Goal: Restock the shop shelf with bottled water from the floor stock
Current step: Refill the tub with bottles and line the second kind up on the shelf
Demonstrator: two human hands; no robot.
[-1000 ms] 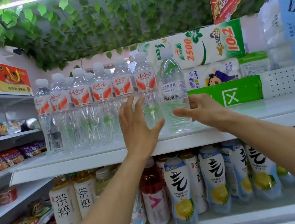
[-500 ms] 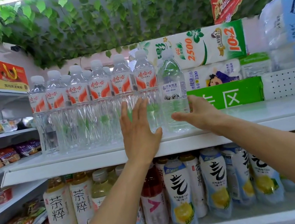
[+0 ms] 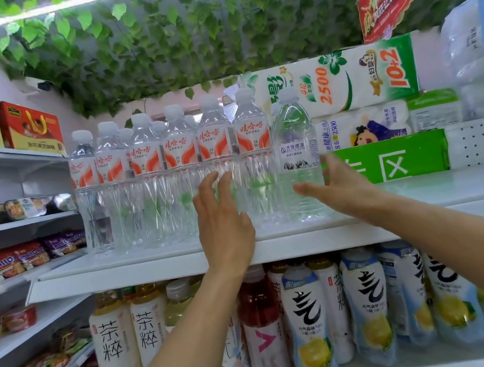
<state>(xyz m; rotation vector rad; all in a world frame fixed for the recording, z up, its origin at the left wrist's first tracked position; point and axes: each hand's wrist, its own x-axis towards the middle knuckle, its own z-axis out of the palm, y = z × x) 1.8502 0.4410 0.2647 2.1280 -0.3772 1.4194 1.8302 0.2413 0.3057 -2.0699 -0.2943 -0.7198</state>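
Nearest, the left hand (image 3: 222,219) has its fingers spread flat against the red-labelled water bottles (image 3: 187,173). The right hand (image 3: 336,186), fingers loosely apart, cups the blue-labelled bottle (image 3: 296,154) standing at the row's right end on the white shelf (image 3: 431,198).

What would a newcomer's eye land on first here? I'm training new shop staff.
Probably the row of red-labelled water bottles along the upper shelf, with one blue-labelled bottle at its right end. Both bare hands reach there: the left hand open before the row, the right hand beside the blue-labelled bottle.
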